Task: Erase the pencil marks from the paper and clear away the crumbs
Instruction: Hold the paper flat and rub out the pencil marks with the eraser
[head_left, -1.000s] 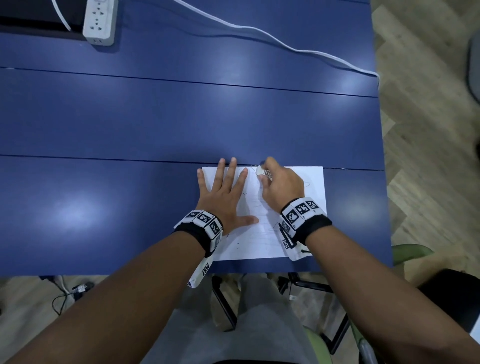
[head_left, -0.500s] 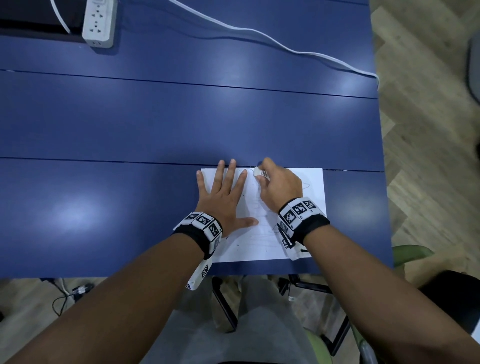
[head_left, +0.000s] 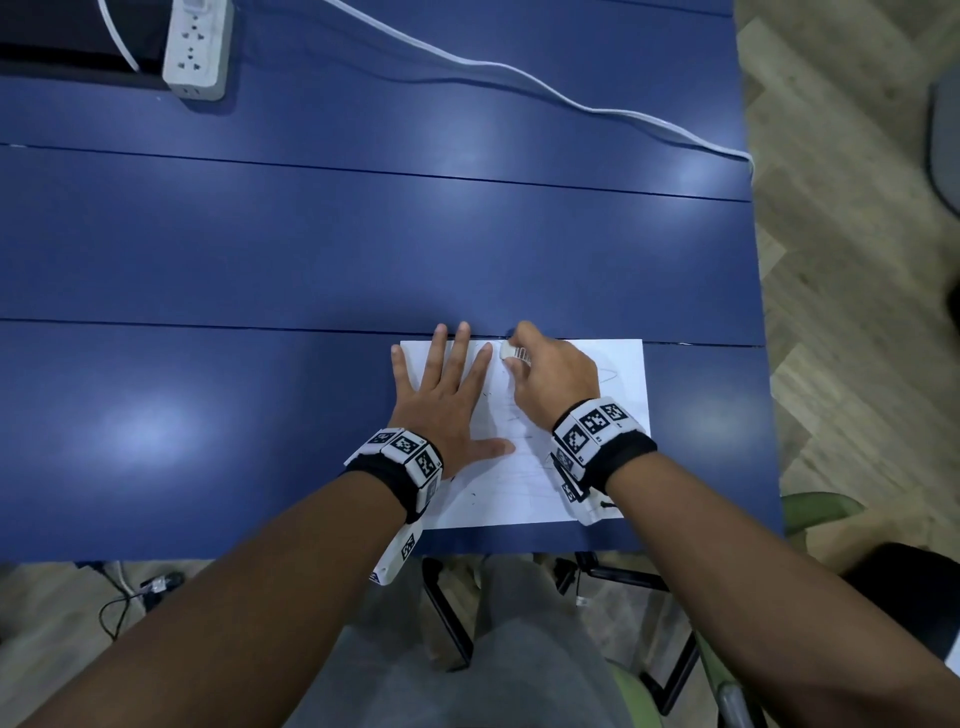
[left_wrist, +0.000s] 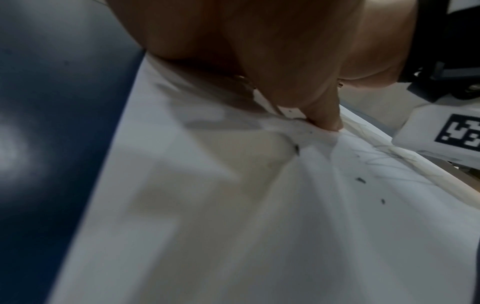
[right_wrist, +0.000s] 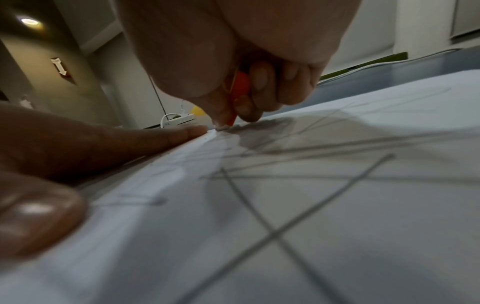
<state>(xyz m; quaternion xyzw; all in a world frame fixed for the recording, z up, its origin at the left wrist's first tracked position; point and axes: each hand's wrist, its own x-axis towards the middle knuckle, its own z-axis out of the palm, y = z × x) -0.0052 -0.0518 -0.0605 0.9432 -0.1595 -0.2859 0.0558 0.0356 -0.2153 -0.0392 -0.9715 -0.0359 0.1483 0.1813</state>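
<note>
A white sheet of paper (head_left: 618, 384) with grey pencil lines (right_wrist: 285, 176) lies at the near edge of the blue table (head_left: 311, 249). My left hand (head_left: 447, 389) lies flat on the paper's left half, fingers spread and straight. My right hand (head_left: 550, 374) pinches a small white eraser (head_left: 514, 352) with a red sleeve (right_wrist: 240, 90), its tip pressed on the paper near the far edge, beside my left fingertips. Small dark eraser crumbs (left_wrist: 359, 180) lie on the sheet near my left thumb (left_wrist: 324, 115).
A white power strip (head_left: 195, 47) sits at the far left of the table, and a white cable (head_left: 571, 98) runs across the far side to the right edge. The table's right edge lies just past the paper. A chair is below the near edge.
My right hand with the eraser has shifted slightly left and away, toward the paper's far edge. The left hand has stayed flat in place.
</note>
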